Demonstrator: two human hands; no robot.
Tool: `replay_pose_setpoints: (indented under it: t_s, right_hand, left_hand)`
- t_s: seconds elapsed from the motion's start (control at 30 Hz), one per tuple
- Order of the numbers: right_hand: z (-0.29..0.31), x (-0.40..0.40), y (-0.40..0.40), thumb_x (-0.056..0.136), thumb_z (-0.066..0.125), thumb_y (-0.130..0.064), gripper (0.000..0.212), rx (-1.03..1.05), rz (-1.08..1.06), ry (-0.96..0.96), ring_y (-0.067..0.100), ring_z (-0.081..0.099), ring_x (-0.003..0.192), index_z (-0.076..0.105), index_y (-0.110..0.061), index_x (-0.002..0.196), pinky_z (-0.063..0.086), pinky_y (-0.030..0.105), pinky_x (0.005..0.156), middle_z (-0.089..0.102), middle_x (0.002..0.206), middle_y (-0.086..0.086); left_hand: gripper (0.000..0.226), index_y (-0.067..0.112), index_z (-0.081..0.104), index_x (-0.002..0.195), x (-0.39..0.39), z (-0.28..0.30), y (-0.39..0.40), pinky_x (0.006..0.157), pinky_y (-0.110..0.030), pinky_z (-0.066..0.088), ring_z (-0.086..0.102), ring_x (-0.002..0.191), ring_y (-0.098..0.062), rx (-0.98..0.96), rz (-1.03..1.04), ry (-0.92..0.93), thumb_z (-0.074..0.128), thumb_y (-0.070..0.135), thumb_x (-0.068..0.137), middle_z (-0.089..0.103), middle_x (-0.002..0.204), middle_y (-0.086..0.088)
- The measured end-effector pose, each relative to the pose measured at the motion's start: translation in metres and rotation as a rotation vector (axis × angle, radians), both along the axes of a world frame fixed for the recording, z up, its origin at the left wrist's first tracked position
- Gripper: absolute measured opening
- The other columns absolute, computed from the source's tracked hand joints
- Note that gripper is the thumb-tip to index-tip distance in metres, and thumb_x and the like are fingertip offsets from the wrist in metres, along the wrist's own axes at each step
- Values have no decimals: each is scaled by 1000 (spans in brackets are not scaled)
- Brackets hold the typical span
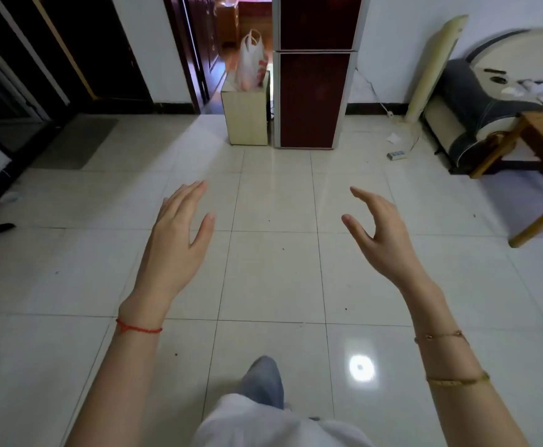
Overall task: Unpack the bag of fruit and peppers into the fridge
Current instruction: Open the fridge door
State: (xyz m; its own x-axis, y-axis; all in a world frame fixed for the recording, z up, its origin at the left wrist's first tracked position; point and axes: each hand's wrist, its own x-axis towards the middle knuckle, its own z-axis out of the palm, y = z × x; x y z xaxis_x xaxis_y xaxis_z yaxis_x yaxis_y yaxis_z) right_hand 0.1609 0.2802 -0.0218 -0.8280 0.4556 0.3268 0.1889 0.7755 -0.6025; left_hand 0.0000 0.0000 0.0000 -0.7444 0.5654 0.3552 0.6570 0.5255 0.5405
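Note:
A white plastic bag (250, 64) with reddish contents stands upright on a small beige cabinet (246, 116) by the far wall. Right beside it stands the dark red fridge (315, 91), both of its doors closed. My left hand (179, 233) and my right hand (381, 235) are held out in front of me over the tiled floor, far from the bag and the fridge. Both hands have relaxed, spread fingers and hold nothing.
White floor tiles (273, 195) stretch between me and the fridge. A wooden table (541, 150) and a rolled mattress (470, 124) stand at the right. A power strip (396, 154) lies on the floor. An open doorway (225, 33) is behind the cabinet. A grey mat (76, 141) lies at left.

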Motion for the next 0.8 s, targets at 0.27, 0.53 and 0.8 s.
replay_pose_setpoints:
  t_s: [0.27,0.53,0.8]
  right_hand:
    - [-17,-72,46,98,55,-33,50,-21,-25,-62,16,41,136,45,-15,143,26,20,108,52,142,0]
    - [-9,-206,117,98,55,-34,49,-50,-43,-50,14,41,136,46,-16,143,27,19,108,52,142,-3]
    - [-3,-334,181,98,56,-32,49,-76,-62,-30,13,41,136,46,-15,143,27,19,108,52,142,-3]
  left_hand:
    - [49,14,37,151,-74,-20,54,121,-47,25,29,147,-17,-8,18,-50,45,25,104,39,156,-4]
    - [50,16,36,152,-204,-14,141,122,-44,24,28,148,-15,-18,-6,-75,45,26,104,38,157,-2]
    - [51,15,37,152,-334,-3,214,121,-46,27,31,147,-18,-36,-24,-73,45,28,103,39,157,-3]
